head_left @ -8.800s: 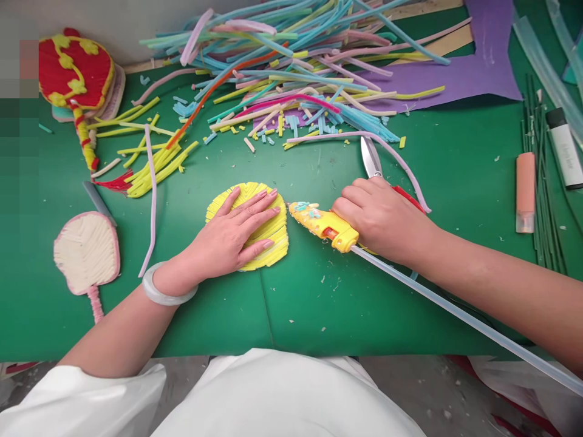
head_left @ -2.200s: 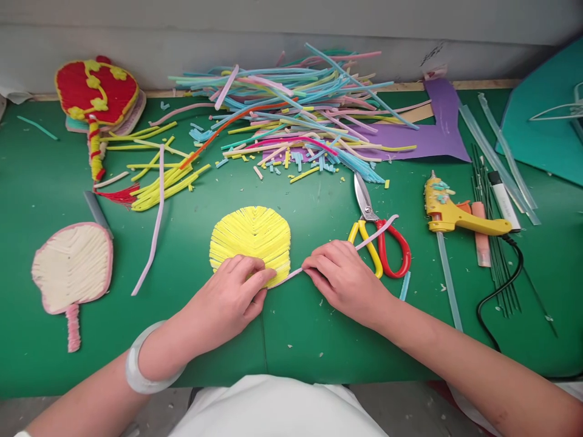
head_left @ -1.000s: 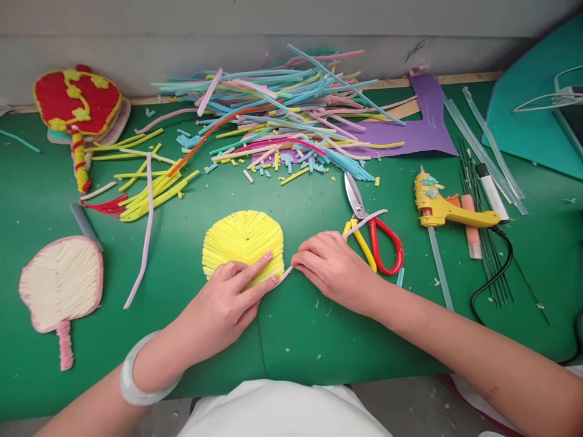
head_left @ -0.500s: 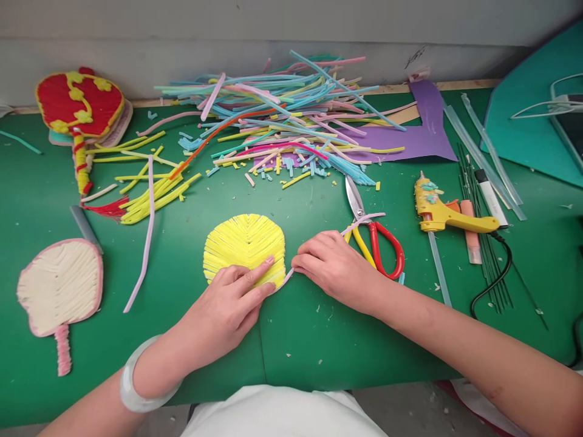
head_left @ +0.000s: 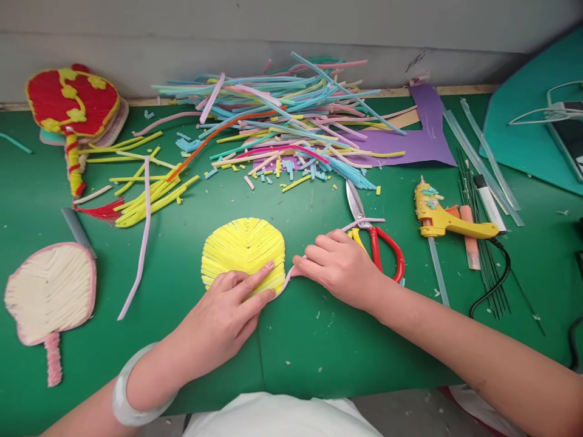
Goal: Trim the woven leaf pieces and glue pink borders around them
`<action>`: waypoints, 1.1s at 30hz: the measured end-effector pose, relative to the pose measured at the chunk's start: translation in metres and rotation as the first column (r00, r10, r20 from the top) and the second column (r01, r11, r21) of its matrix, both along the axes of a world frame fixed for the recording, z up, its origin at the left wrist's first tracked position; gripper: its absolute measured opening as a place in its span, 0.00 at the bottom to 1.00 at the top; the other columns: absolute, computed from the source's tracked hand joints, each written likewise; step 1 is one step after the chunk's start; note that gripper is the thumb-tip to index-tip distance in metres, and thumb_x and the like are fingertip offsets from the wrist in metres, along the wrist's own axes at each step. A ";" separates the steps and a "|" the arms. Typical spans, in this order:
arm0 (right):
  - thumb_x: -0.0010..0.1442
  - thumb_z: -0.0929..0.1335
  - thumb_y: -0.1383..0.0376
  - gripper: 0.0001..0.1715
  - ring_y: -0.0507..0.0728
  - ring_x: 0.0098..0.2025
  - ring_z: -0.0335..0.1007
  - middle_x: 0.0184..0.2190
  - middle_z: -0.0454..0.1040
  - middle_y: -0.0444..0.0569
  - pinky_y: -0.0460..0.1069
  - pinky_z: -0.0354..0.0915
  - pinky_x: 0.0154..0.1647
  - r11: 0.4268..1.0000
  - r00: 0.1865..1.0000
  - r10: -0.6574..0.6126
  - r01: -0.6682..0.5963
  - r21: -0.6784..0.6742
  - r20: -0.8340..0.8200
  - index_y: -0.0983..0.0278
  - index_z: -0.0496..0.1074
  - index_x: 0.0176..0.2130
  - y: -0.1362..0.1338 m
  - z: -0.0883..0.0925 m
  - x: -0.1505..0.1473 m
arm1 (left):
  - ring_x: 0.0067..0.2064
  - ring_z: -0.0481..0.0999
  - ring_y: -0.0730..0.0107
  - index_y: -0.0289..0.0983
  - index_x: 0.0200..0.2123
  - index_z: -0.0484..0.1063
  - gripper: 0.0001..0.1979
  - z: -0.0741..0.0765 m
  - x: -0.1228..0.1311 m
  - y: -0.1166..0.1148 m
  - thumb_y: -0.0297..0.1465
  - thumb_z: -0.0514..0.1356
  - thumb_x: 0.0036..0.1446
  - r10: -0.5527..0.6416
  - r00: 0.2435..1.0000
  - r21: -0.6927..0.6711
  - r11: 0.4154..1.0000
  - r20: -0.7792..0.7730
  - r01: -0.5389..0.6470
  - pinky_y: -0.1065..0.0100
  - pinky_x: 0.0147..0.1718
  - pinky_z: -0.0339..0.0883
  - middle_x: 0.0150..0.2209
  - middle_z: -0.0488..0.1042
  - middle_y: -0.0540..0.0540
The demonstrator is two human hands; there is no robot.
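Left hand (head_left: pixel 225 312): I press the disc (head_left: pixel 246 246), thumb and forefinger spread.
Right hand (head_left: pixel 339 267): I pinch the strip (head_left: pixel 286 283) beside the disc's right edge.
Scrawl (head_left: pixel 415 59): far right, illegible.

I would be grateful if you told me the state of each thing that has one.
Yellow panel: lying flat
Left hand: resting on the panel
Held lilac strip: curved, far end loose
Right hand: pinched on that strip
Loose lilac strip: bent
Scissors: lying flat, closed
Glue gun: on its side, glue stick inserted
Marker: capped
Cream fan: lying flat, edged pink
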State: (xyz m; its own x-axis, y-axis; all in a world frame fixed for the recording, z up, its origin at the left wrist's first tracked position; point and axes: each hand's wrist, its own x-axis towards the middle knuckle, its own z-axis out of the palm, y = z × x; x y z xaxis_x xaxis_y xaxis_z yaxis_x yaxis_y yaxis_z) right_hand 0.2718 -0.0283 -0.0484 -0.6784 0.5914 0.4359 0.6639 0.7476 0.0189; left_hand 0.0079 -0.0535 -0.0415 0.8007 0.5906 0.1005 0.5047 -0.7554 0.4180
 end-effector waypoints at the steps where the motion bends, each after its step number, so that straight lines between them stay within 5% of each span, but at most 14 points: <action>1: 0.72 0.64 0.64 0.19 0.55 0.29 0.56 0.21 0.65 0.43 0.52 0.50 0.34 1.000 1.000 0.009 -0.009 -0.007 0.007 0.63 0.72 0.28 0.000 0.000 0.000 | 0.43 0.66 0.59 0.35 0.55 0.70 0.18 0.000 0.000 0.000 0.19 0.53 0.65 -0.001 1.000 -0.002 1.000 0.003 0.001 0.55 0.41 0.69 0.67 0.64 0.39; 9: 0.73 0.63 0.63 0.16 0.57 0.36 0.64 0.30 0.74 0.49 0.52 0.55 0.39 0.982 0.999 0.024 -0.031 -0.185 -0.040 0.66 0.75 0.37 0.000 0.000 -0.001 | 0.42 0.67 0.60 0.36 0.54 0.71 0.17 0.000 0.000 0.000 0.20 0.53 0.65 -0.001 1.000 0.007 1.000 -0.004 0.001 0.56 0.40 0.69 0.67 0.64 0.40; 33: 0.71 0.63 0.56 0.18 0.60 0.46 0.70 0.43 0.78 0.56 0.54 0.60 0.43 0.941 0.999 0.008 -0.022 -0.337 -0.043 0.68 0.72 0.46 0.010 0.000 -0.005 | 0.42 0.67 0.59 0.36 0.55 0.70 0.20 0.000 -0.001 0.000 0.17 0.52 0.62 0.000 1.000 -0.004 1.000 -0.030 0.000 0.55 0.39 0.69 0.67 0.64 0.40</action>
